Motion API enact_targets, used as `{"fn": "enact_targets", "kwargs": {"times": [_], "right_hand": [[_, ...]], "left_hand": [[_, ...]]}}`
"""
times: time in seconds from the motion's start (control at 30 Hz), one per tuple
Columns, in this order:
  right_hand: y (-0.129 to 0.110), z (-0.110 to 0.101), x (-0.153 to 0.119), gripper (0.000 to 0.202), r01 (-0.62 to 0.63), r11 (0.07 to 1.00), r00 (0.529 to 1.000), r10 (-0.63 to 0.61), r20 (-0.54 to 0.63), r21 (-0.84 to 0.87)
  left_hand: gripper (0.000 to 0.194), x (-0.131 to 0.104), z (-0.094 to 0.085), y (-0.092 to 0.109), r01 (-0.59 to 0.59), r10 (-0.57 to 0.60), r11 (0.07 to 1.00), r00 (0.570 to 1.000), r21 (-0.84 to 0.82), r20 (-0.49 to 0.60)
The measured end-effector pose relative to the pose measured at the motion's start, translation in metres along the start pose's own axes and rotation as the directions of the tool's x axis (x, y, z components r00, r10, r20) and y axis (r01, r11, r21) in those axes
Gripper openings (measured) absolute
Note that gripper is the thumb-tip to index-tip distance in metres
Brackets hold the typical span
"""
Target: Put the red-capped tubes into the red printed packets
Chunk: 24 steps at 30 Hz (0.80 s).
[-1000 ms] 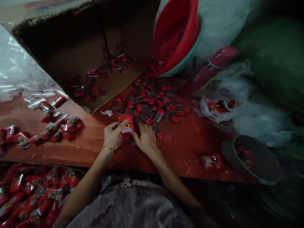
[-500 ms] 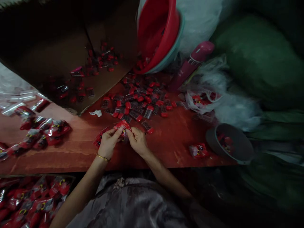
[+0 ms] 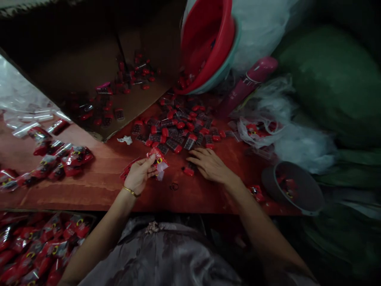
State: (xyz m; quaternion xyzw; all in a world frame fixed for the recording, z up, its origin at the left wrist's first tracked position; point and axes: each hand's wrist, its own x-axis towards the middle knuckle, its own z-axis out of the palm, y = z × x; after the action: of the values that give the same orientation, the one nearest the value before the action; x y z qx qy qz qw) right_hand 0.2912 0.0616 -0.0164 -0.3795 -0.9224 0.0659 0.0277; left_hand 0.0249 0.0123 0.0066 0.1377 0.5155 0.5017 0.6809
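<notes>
My left hand (image 3: pixel 139 172), with a gold bracelet at the wrist, pinches a small red printed plastic bag (image 3: pixel 159 161) with a clear part hanging at its right. Beneath that hand lie more flat red bags (image 3: pixel 127 170). My right hand (image 3: pixel 210 165) reaches over the table, palm down with fingers stretched out. Its fingertips are over a small red-capped clear container (image 3: pixel 188 171) with dark contents; whether they touch it I cannot tell. Just beyond spreads a pile of similar red-capped containers (image 3: pixel 178 127).
A cardboard box (image 3: pixel 131 107) lies open at the back left, near filled red bags (image 3: pixel 71 159). A tilted red basin (image 3: pixel 226 39), a pink bottle (image 3: pixel 247 85) and a grey bucket (image 3: pixel 269 182) stand to the right. More filled bags (image 3: pixel 38 246) are at lower left.
My right hand has let go of the red bag and moved right to a red-capped container. My left hand keeps the bag. The view has shifted slightly.
</notes>
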Motion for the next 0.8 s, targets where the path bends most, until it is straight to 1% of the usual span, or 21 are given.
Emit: {"fn": "enact_targets", "kwargs": {"times": [0.1, 0.17, 0.23, 0.3, 0.33, 0.4, 0.47, 0.53, 0.57, 0.63, 0.7, 0.8], "right_hand": [[-0.007, 0.003, -0.016, 0.031, -0.035, 0.998, 0.999, 0.036, -0.033, 0.045], [-0.014, 0.007, -0.021, 0.029, -0.106, 0.987, 0.993, 0.112, -0.047, 0.121], [-0.020, 0.012, -0.024, 0.028, -0.226, 0.957, 0.970, 0.238, -0.050, 0.180], [-0.025, 0.018, -0.025, 0.030, -0.333, 0.914, 0.935, 0.352, -0.044, 0.232], [-0.027, 0.021, -0.025, 0.031, -0.368, 0.891, 0.919, 0.392, -0.042, 0.264], [-0.031, 0.025, -0.027, 0.033, -0.396, 0.843, 0.896, 0.442, -0.049, 0.365], [-0.039, 0.028, -0.031, 0.034, -0.390, 0.773, 0.867, 0.492, -0.084, 0.500], [-0.050, 0.028, -0.035, 0.036, -0.344, 0.689, 0.841, 0.528, -0.117, 0.637], [-0.058, 0.027, -0.037, 0.036, -0.308, 0.652, 0.838, 0.531, -0.127, 0.693], [-0.075, 0.023, -0.040, 0.037, -0.235, 0.605, 0.850, 0.507, -0.141, 0.761], [-0.092, 0.020, -0.039, 0.037, -0.189, 0.603, 0.859, 0.484, -0.167, 0.775], [-0.107, 0.015, -0.035, 0.035, -0.172, 0.642, 0.850, 0.480, -0.216, 0.747]], "left_hand": [[0.041, 0.000, 0.000, -0.004, 0.034, -0.034, 0.999, 0.999, 0.007, 0.012], [0.042, 0.001, 0.000, -0.006, 0.050, -0.050, 0.998, 0.999, 0.026, 0.000], [0.043, 0.001, 0.000, -0.008, 0.059, -0.059, 0.997, 0.998, 0.051, -0.003], [0.044, 0.001, 0.000, -0.009, 0.057, -0.057, 0.996, 0.998, 0.074, 0.000], [0.045, 0.000, 0.000, -0.010, 0.054, -0.054, 0.995, 0.999, 0.083, 0.000], [0.047, 0.000, 0.000, -0.010, 0.049, -0.049, 0.995, 0.999, 0.090, -0.012], [0.047, -0.001, 0.000, -0.011, 0.052, -0.049, 0.995, 0.998, 0.091, -0.027], [0.047, 0.000, 0.000, -0.012, 0.054, -0.050, 0.994, 0.998, 0.090, -0.040], [0.047, 0.000, 0.000, -0.012, 0.055, -0.051, 0.995, 0.998, 0.089, -0.047], [0.047, 0.001, 0.000, -0.012, 0.057, -0.053, 0.994, 0.998, 0.092, -0.044], [0.046, 0.001, 0.001, -0.012, 0.051, -0.049, 0.994, 0.999, 0.102, -0.017], [0.046, -0.001, 0.002, -0.012, 0.024, -0.026, 0.991, 0.999, 0.129, 0.017]]}}
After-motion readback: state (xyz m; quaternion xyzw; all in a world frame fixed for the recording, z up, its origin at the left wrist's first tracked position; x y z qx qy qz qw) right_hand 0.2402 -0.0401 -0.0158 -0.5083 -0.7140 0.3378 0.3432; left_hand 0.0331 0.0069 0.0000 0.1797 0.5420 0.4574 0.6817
